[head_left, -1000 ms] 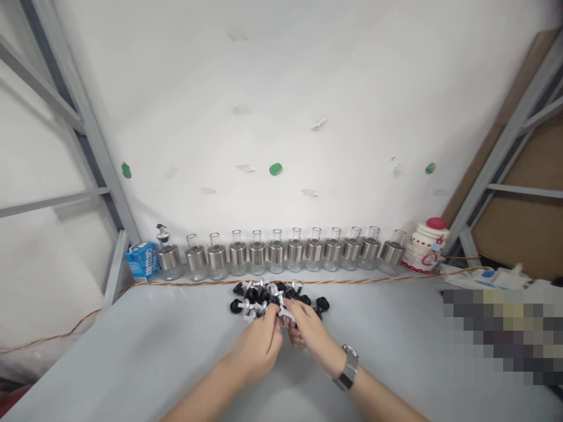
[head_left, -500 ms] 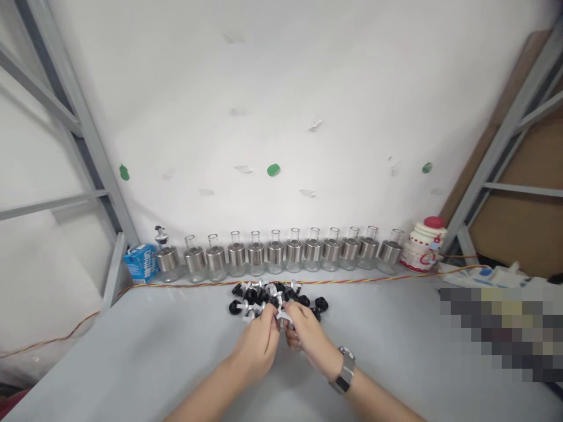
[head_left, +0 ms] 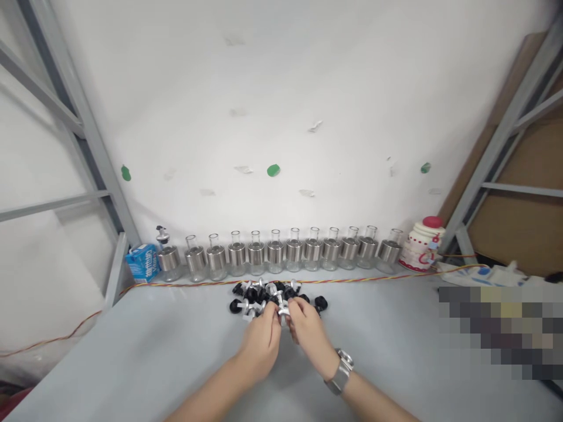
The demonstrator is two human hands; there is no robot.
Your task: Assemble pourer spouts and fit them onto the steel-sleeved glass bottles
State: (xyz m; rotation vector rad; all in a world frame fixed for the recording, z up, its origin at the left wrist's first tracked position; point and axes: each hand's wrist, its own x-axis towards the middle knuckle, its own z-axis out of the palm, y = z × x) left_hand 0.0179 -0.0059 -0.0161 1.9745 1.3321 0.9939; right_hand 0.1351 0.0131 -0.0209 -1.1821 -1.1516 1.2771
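Note:
Between my two hands, in front of the pile, is a silver-and-white bottle pourer. My left hand is closed, its thumb and fingertips on the left side of the pourer. My right hand pinches it from the right, with a metal watch on the wrist. Fingers hide most of the pourer's lower end. Just beyond lies a heap of black and silver bottle pourers, partly covered by the hands.
A row of glass bottles with steel sleeves lines the wall; the leftmost bottle carries a pourer. A blue carton stands left, a white jar with red lid right. A twisted wire runs across the grey table.
My right hand and wrist have turned slightly, and the pourer between my fingers has changed its tilt a little. The heap and bottles stay in place.

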